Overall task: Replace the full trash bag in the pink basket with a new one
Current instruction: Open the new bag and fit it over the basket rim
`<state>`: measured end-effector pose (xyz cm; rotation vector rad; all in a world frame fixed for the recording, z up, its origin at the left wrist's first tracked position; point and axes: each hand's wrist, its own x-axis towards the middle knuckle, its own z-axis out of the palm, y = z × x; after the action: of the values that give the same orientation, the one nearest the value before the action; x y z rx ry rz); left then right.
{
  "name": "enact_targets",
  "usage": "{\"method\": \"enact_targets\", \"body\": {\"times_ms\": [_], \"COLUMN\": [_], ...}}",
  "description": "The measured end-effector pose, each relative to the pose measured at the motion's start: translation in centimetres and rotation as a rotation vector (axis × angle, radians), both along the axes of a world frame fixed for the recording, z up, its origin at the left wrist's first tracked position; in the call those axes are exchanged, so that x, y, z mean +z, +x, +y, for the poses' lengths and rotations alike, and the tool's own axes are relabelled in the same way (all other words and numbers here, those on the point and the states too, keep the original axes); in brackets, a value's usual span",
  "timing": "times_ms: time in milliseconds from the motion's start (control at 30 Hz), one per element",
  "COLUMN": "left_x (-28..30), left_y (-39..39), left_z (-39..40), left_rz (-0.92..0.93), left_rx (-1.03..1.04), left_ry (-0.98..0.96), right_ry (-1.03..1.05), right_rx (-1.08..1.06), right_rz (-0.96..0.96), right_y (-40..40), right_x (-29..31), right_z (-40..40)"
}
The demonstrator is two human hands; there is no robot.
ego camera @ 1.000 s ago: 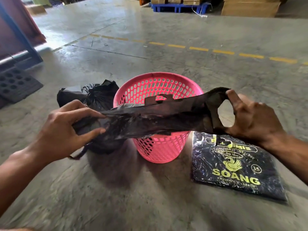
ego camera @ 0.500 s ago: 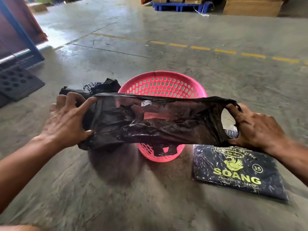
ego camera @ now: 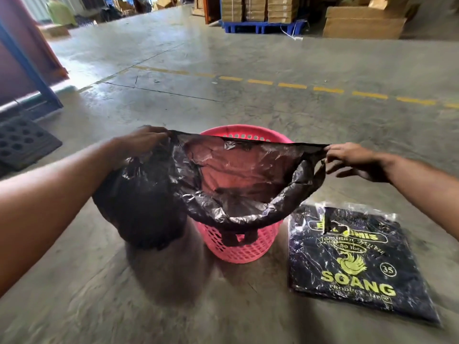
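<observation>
The person held a new black trash bag [ego camera: 238, 184] stretched open in the air just above the pink basket [ego camera: 238, 247], which stood on the concrete floor [ego camera: 223, 314]. The left hand [ego camera: 141, 142] was pinched shut on the bag's rim at one side, the right hand [ego camera: 352, 157] on a handle loop at the other, the two held wide apart. The full trash bag [ego camera: 139, 207] sat on the floor touching the basket's left side, partly hidden by the new one. A pack of spare bags [ego camera: 355, 264] lay just right of the basket. The film looked thin, so pulling the mouth wider could probably tear it at the handle. Lowered off-centre, the bag could snag the rim and tip the light basket.
</observation>
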<state>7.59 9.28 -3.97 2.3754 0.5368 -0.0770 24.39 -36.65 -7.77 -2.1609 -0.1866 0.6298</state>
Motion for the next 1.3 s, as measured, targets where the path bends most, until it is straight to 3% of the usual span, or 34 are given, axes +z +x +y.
{"method": "enact_targets", "body": {"times_ms": [167,267,400,567,667,767,867,1000,1133,1300], "left_x": [-2.1,-3.7,-5.5,-6.2,-7.2,-8.2,-6.9,-7.3,-7.7,-8.6], "left_y": [3.7,4.7,5.8,6.3,6.7,7.0,6.3,6.1,6.3,6.2], "left_z": [-0.6,-1.3,-1.9,-2.3,-0.8,0.6,-0.7,-0.4,-0.8,-0.4], "left_rz": [-0.077,-0.136,-0.187,-0.214,-0.223,-0.211,-0.222,-0.319,-0.357,-0.304], "left_rx": [0.084,0.133,0.187,0.253,0.266,0.237,0.217,0.181,0.134,0.092], "left_ry": [-0.027,-0.08,-0.232,-0.289,-0.445,-0.455,-0.323,-0.358,-0.556,-0.639], "right_ry": [-0.095,-0.258,-0.026,0.013,-0.121,-0.439,-0.254,-0.048,-0.046,-0.105], "right_rx": [-0.166,-0.231,-0.394,-0.022,0.121,0.336,0.239,-0.066,-0.165,-0.238], "right_rz": [0.007,-0.225,-0.485,-0.775,-0.958,-0.879,-0.791,-0.723,-0.652,-0.544], "right_y": [2.0,2.7,2.3,1.6,1.2,1.3,2.6,4.3,6.1,8.3], "right_x": [0.2,-0.6,-0.8,0.4,0.9,0.1,-1.2,-1.2,-1.9,-2.4], "right_z": [3.2,4.5,7.0,9.7,10.9,11.8,11.8,12.0,12.6,13.9]}}
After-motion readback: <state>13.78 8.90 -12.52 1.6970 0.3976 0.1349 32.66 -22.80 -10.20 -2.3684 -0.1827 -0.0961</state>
